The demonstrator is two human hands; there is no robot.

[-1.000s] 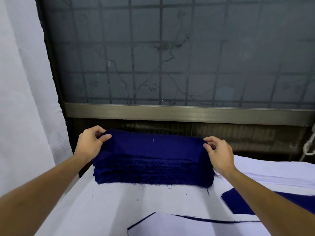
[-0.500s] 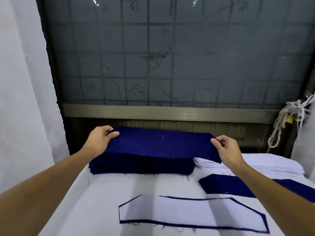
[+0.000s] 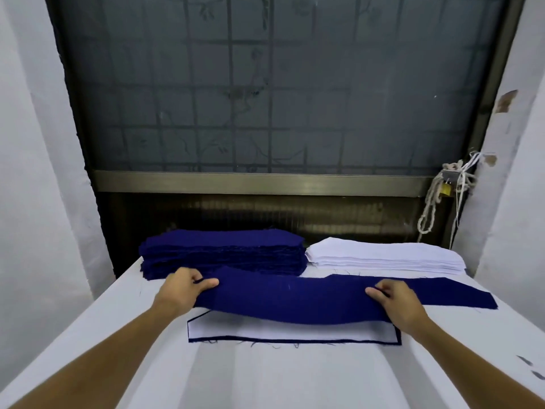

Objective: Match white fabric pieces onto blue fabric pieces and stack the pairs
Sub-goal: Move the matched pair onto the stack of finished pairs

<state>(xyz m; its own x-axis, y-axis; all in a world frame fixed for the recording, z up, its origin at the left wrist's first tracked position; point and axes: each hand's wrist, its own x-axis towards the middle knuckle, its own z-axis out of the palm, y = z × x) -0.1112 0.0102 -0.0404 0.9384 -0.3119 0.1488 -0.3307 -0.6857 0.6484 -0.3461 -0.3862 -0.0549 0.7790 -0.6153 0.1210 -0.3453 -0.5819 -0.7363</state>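
Note:
I hold one long blue fabric piece stretched between both hands, sagging just above the table. My left hand pinches its left end and my right hand pinches it near its right end. Beneath it lies a matched pair, a white piece on a blue piece whose dark edge shows all round. A thick stack of blue pieces sits at the back left and a stack of white pieces at the back right. Another blue piece lies flat at the right.
The white-covered table runs toward me, with its left edge near a white wall. Behind the stacks is a dark window with a metal sill. Cords and a padlock hang at the right wall.
Both hands have lifted the top blue piece off the blue stack and carried it toward me, over the white-on-blue pair. The view has tilted down and back.

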